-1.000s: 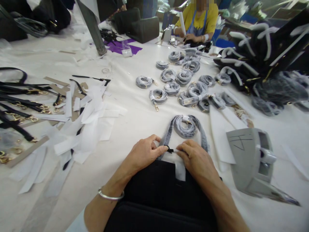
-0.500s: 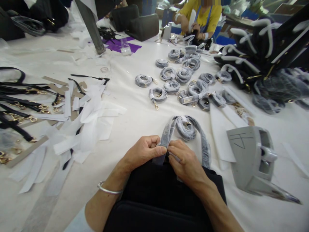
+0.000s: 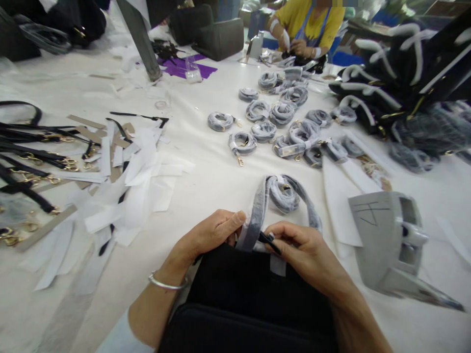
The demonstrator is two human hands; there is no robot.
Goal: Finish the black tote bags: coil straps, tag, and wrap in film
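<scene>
A black bag [image 3: 257,299] stands in front of me, its arched handle [image 3: 253,220] wrapped in clear plastic. My left hand [image 3: 217,233] is curled at the left foot of the handle, thumb raised beside it; its fingertips are partly hidden. Between the thumb and fingers of my right hand [image 3: 305,250] is a narrow black strap [image 3: 270,241], at the bag's top edge just right of that handle foot. A small translucent strip [image 3: 277,265] hangs below it on the bag. Behind the handle lies a coiled, plastic-wrapped strap [image 3: 283,193].
Several wrapped strap coils [image 3: 263,131] lie farther back. A grey tape dispenser [image 3: 382,240] stands at right, near white foam sheets [image 3: 338,206]. Paper strips [image 3: 128,196] and black straps with gold clasps [image 3: 37,159] cover the left. Black bags [image 3: 397,88] are piled at right; a co-worker [image 3: 309,29] sits opposite.
My right hand has shifted right and drawn the black strap into view. My left thumb has lifted off the handle, and the translucent strip shows more fully.
</scene>
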